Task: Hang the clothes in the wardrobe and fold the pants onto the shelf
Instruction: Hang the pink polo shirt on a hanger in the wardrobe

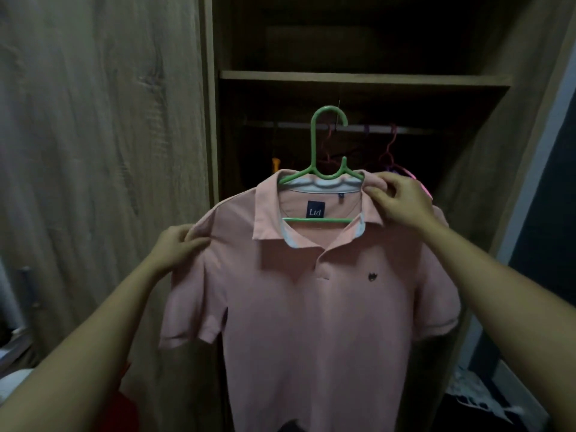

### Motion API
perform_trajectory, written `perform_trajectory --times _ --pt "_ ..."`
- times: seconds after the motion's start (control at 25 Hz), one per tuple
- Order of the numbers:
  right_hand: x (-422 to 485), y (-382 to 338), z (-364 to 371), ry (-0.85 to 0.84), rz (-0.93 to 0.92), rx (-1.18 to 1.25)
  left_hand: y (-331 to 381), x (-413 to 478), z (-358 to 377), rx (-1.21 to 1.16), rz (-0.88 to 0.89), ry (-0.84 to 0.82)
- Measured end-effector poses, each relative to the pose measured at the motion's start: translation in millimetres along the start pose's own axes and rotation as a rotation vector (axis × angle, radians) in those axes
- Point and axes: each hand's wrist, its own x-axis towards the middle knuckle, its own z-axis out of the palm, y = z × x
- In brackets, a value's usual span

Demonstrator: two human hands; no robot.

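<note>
A pink polo shirt (pixel 311 307) hangs on a green plastic hanger (pixel 314 141) held up in front of the open wardrobe. My left hand (pixel 179 247) pinches the shirt's left shoulder seam. My right hand (pixel 400 201) grips the collar and the right end of the hanger. The green hook points up, just in front of the metal hanging rail (pixel 352 127), apart from it as far as I can tell. The shirt's front faces me, with a dark label inside the neck.
A wooden shelf (pixel 364 78) spans the wardrobe above the rail. Pink and purple empty hangers (pixel 391 151) hang on the rail behind. The wardrobe's wooden side panel (pixel 103 151) stands at left. Patterned cloth (pixel 480 397) lies low at right, something red (pixel 124 410) low at left.
</note>
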Motion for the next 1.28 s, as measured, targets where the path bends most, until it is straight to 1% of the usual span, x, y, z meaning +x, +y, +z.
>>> perform_trajectory --times 0.08,0.12,0.24,0.4,0.44,0.48,0.52,0.56,0.6,0.64,0.68,0.72,0.76,0.8,0.84,0.92,0.96,1.0,1.04,1.12,1.16,1.2,1.28 --pt "-1.1 0.4 -1.7 0.004 0.013 -0.077 -5.3 0.0 -0.2 0.123 0.004 0.198" --pt "-0.8 -0.2 -2.9 0.017 0.019 -0.106 -5.1 0.9 0.9 0.166 0.002 0.248" --pt "0.4 -2.0 -7.4 0.033 0.037 -0.123 -2.4 -1.3 11.1 0.22 -0.061 0.3" --pt "-1.2 -1.7 -7.9 0.019 0.044 -0.106 5.3 5.4 5.1 0.552 -0.163 0.318" --pt "-2.5 -2.4 -6.3 0.023 0.052 -0.107 15.4 10.8 1.9 0.546 -0.147 0.364" --pt "-3.9 -3.8 -4.4 0.028 0.057 -0.101 29.0 16.0 -1.9 0.457 -0.089 0.407" --pt "-3.8 -3.5 -1.2 0.02 0.052 -0.085 44.4 20.8 -5.0 0.296 0.001 0.414" --pt "-3.9 -3.7 2.1 0.001 0.041 -0.068 61.7 22.4 -8.5 0.105 0.077 0.344" --pt "-4.1 -4.2 4.8 -0.035 0.025 -0.051 78.5 20.0 -12.5 -0.041 0.13 0.172" --pt "-4.0 -4.7 7.0 -0.076 0.008 -0.019 94.5 14.0 -16.2 -0.091 0.173 -0.059" --pt "-4.1 -1.8 10.0 -0.108 -0.012 0.019 106.3 5.9 -17.9 -0.052 0.203 -0.266" --pt "-4.9 0.3 12.6 -0.132 -0.036 0.064 113.2 -4.0 -17.3 0.002 0.222 -0.397" --pt "-5.9 -0.4 14.2 -0.147 -0.045 0.097 115.4 -11.6 -15.7 0.051 0.244 -0.446" --pt "-7.0 -1.6 16.5 -0.162 -0.047 0.11 116.9 -17.5 -14.4 0.092 0.265 -0.435" --pt "-7.7 -4.9 20.6 -0.155 -0.039 0.09 118.5 -22.1 -13.5 0.136 0.287 -0.391" --pt "-8.3 -18.7 32.5 -0.101 -0.006 -0.027 122.6 -28.5 -8.3 0.254 0.32 -0.258" --pt "-7.8 -29.2 42.2 -0.088 0.042 -0.054 126.8 -33.5 -2.9 0.291 0.307 -0.203" --pt "-9.8 -43.0 49.3 -0.118 0.119 -0.032 130.3 -38.2 5.4 0.313 0.279 -0.167" --pt "-14.1 -57.4 54.8 -0.195 0.214 0.064 133.3 -43.0 16.1 0.332 0.241 -0.146" --pt "-19.9 -77.4 69.3 -0.405 0.449 0.418 141.4 -53.3 39.9 0.406 0.175 -0.116" --pt "-20.4 -81.9 73.3 -0.45 0.563 0.555 146.5 -57.8 52.0 0.459 0.16 -0.102" --pt "-16.8 -80.8 78.8 -0.439 0.641 0.638 152.3 -62.0 62.5 0.492 0.152 -0.091" --pt "-9.0 -71.5 88.4 -0.327 0.71 0.704 165.9 -67.5 77.1 0.519 0.14 -0.082"
